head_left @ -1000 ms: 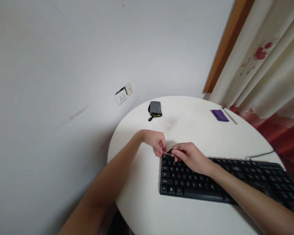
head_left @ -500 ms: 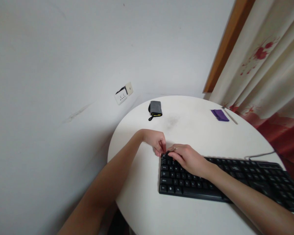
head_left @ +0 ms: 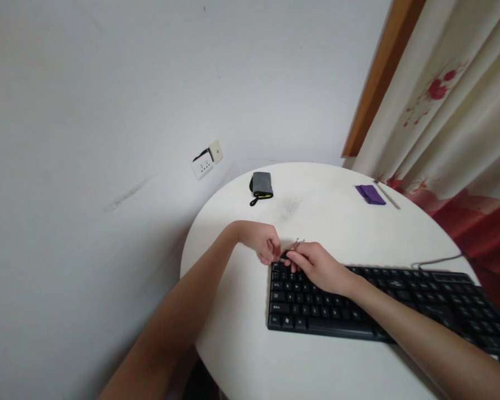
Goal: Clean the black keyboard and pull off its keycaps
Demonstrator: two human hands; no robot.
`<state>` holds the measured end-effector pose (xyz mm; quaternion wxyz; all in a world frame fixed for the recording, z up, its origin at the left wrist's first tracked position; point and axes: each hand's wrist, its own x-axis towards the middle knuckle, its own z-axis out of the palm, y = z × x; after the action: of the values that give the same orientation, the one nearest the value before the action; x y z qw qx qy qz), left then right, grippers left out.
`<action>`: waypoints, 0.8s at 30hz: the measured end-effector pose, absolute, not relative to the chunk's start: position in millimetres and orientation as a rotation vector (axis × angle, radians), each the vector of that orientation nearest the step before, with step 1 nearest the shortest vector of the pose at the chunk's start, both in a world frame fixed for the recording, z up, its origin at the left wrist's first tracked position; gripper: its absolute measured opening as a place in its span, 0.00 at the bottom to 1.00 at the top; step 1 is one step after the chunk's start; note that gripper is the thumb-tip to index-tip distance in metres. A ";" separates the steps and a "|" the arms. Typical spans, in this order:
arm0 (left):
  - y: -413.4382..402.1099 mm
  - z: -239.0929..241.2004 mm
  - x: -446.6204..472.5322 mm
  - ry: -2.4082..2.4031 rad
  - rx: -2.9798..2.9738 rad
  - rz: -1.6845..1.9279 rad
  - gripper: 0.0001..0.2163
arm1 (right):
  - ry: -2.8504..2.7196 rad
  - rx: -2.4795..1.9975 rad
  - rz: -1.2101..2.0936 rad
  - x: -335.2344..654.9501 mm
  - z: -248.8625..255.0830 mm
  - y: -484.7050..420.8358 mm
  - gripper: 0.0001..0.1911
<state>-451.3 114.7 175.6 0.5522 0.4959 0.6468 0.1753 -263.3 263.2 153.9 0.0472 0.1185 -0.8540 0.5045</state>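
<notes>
A black keyboard [head_left: 333, 328] lies on the white round table [head_left: 250, 355]. My left hand [head_left: 265, 243] is at its far left corner, fingers curled and pinched together; what they hold, if anything, is hidden. Beside it, over the top left keys, my right hand [head_left: 316, 262] is closed on a small tool with a black body [head_left: 284, 254] and thin metal prongs sticking up behind the fingers. It looks like a keycap puller. Its lower end is close to my left fingertips, and whether it touches a key cannot be made out.
A folded grey cloth [head_left: 262, 184] with black and yellow edging lies near the wall. Further right are a purple folded cloth [head_left: 370, 194] and a thin light stick-like tool [head_left: 387, 195]. The keyboard's cable [head_left: 437, 260] runs off rightward. A curtain [head_left: 445, 139] hangs beside the table.
My right hand has lifted and turned slightly, so the tool's metal prongs now point upward more. My left hand stays at the keyboard's corner. The view has shifted a little.
</notes>
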 end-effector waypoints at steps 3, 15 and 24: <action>112.4 186.1 -445.4 1.565 1.336 0.435 0.12 | -2.575 0.296 1.626 -263.3 148.4 267.4 0.23; 117.1 179.1 -437.3 1.653 1.412 0.251 0.15 | -2.590 0.625 1.369 -260.1 163.0 254.9 0.13; 116.6 178.5 -438.4 1.650 1.423 0.315 0.15 | -2.589 0.545 1.417 -260.8 160.3 256.6 0.14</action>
<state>-438.4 116.6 178.5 0.4528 0.5763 0.6682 0.1277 -260.8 256.6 160.3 0.0700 0.1812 -0.8605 0.4710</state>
